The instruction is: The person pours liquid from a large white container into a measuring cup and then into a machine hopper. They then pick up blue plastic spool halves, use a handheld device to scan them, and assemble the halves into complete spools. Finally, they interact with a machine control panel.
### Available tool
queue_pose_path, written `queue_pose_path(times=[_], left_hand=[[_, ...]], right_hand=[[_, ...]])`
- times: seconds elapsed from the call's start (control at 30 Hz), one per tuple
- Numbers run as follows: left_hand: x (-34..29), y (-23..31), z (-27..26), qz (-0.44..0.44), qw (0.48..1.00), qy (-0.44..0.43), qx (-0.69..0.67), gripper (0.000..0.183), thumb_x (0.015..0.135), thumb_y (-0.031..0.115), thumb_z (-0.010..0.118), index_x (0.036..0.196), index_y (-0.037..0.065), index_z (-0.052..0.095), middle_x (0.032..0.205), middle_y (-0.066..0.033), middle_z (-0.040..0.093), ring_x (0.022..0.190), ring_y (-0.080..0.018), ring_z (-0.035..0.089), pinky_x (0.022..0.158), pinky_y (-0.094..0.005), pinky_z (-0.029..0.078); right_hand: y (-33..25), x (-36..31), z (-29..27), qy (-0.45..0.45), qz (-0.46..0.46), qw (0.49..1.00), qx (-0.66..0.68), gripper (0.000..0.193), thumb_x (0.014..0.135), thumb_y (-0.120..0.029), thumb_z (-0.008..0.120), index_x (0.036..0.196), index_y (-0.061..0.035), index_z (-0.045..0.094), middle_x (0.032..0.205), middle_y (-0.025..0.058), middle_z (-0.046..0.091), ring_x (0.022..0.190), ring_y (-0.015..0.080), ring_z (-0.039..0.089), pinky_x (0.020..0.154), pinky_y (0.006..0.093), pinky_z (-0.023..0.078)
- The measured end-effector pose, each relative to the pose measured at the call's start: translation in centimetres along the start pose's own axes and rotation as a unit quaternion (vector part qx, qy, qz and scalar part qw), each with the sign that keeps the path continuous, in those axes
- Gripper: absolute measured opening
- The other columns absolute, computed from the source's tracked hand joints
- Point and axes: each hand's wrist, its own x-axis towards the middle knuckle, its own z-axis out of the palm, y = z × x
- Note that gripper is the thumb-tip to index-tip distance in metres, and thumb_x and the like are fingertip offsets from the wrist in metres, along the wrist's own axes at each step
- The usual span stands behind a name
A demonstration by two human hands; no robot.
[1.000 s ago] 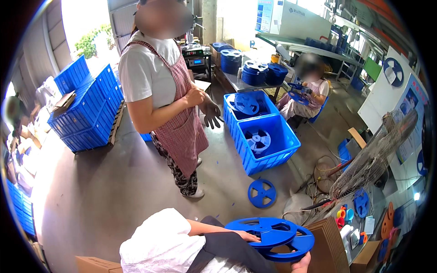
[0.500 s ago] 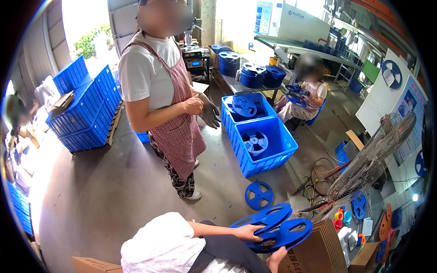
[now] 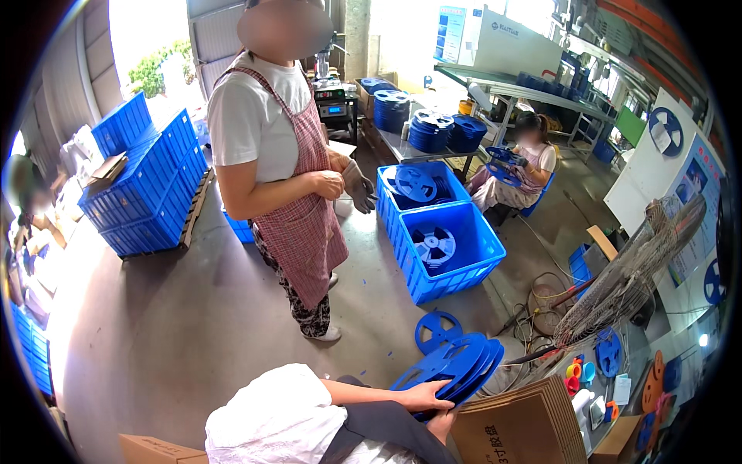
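Several blue plastic reels (image 3: 442, 362) with cut-out windows are stacked on a slant in front of my body. My left hand (image 3: 423, 396) is closed on their near edge, thumb and fingers pressed against the flanges. Just below it, my right hand (image 3: 443, 424) is closed against the lower edge of the same reels; some of its fingers are hidden. Behind them, a single blue reel (image 3: 438, 332) lies on the floor. To the right of my hands stands a bundle of flat brown cartons (image 3: 518, 425).
Blue crates (image 3: 456, 286) holding reels stand ahead. Left of them is a person in a checked apron (image 3: 305, 232); another person (image 3: 525, 162) sits behind, handling reels. A caged fan (image 3: 630, 271) and cables stand right. More crates (image 3: 154, 185) are stacked on a pallet at left.
The reels in my hands, fanned apart before, now lie closer together in one tilted stack. My right hand has moved left and up, nearer to my left hand.
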Motion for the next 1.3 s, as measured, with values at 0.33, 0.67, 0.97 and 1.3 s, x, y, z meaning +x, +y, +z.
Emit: queue_pose_path(times=[0.33,0.67,0.97,1.3], left_hand=[[-1.1,1.8,0.2,-0.052,0.994,0.085,0.049,0.064,0.084,0.029,0.055,0.141,0.006,0.037,0.110,-0.0199,0.061,0.098,-0.0270,0.060,0.087,-0.0353,0.046],[0.7,-0.5,-0.1,-0.081,0.992,0.037,-0.092,0.056,0.094,0.021,0.048,0.145,0.010,0.028,0.071,-0.0105,0.056,0.048,-0.0181,0.053,0.047,-0.0323,0.044],[1.4,-2.3,0.8,0.030,0.993,0.034,0.110,0.058,0.090,0.019,0.049,0.142,0.002,0.031,0.112,-0.0259,0.058,0.097,-0.0349,0.059,0.084,-0.0397,0.046],[0.4,0.2,1.3,-0.013,0.988,0.014,0.153,0.061,0.089,0.020,0.048,0.144,0.004,0.029,0.117,-0.0292,0.057,0.105,-0.0409,0.058,0.090,-0.0437,0.045]], right_hand=[[-7.3,-0.5,1.6,-0.034,0.077,0.996,0.033,0.046,0.099,-0.028,0.048,0.133,0.0020,0.040,0.118,0.0156,0.055,0.099,0.0234,0.058,0.083,0.0342,0.049],[-1.1,-0.6,-1.1,-0.047,0.094,0.991,0.077,0.035,0.095,-0.010,0.041,0.128,0.0002,0.037,0.090,0.0132,0.060,0.062,0.0170,0.061,0.055,0.0288,0.053],[-2.0,-0.5,-0.6,0.018,0.113,0.988,0.102,0.040,0.093,-0.010,0.046,0.131,-0.0002,0.037,0.093,0.0128,0.062,0.078,0.0226,0.064,0.069,0.0313,0.053],[-5.1,0.1,-1.1,0.022,0.281,0.952,0.122,0.044,0.095,-0.032,0.046,0.105,0.0077,0.062,0.101,0.0134,0.065,0.089,0.0221,0.064,0.077,0.0327,0.051]])
